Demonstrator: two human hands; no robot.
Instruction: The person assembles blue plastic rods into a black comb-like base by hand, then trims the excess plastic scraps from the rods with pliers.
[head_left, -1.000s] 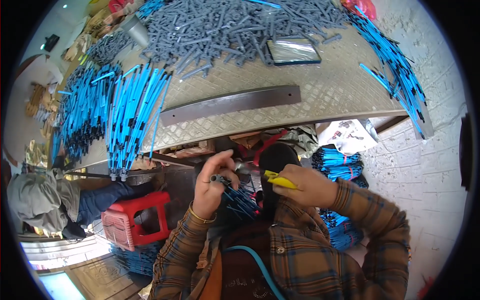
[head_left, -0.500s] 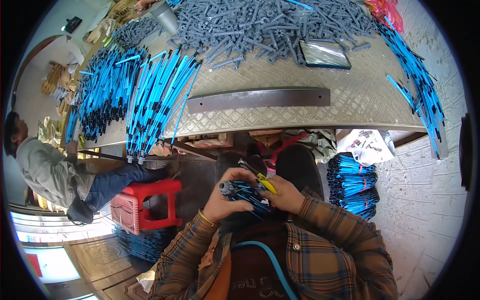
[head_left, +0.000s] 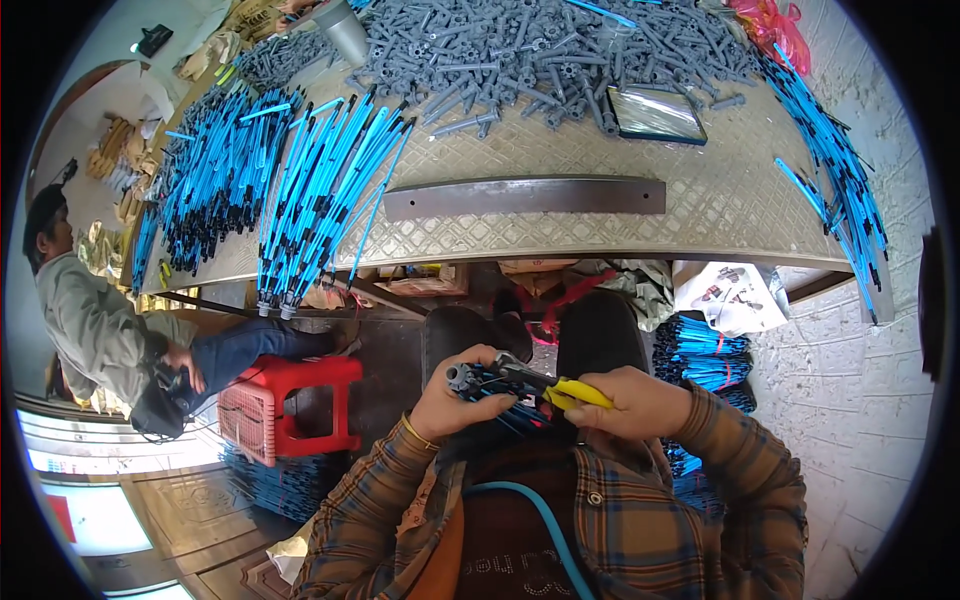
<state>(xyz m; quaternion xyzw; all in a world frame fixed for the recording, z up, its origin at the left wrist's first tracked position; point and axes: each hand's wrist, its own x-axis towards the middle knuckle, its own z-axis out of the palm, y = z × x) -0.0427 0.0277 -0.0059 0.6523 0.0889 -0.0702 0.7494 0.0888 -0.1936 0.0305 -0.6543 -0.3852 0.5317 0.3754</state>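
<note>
Above my lap, my left hand point(head_left: 440, 408) is closed round a grey plastic hub point(head_left: 461, 378) with a bundle of thin blue and black rods point(head_left: 512, 418) beside it. My right hand point(head_left: 640, 402) grips the yellow handles of a pair of pliers point(head_left: 580, 393). The dark metal jaws point left and lie against my left fingers, close to the hub. What lies between the jaws is too small to make out. My left palm hides part of the bundle.
A table ahead carries a heap of grey plastic pegs point(head_left: 500, 60), fanned blue rods point(head_left: 325, 195), a dark metal bar point(head_left: 525, 198) and a shiny dark box point(head_left: 656, 115). At left, a person point(head_left: 95, 325) sits near a red stool point(head_left: 300, 400). Tied blue bundles point(head_left: 712, 350) stand right.
My right hand has moved right and turned the pliers so they lie more level, jaws at my left fingers. The seated person at left has leaned, and a hand now shows in the lap.
</note>
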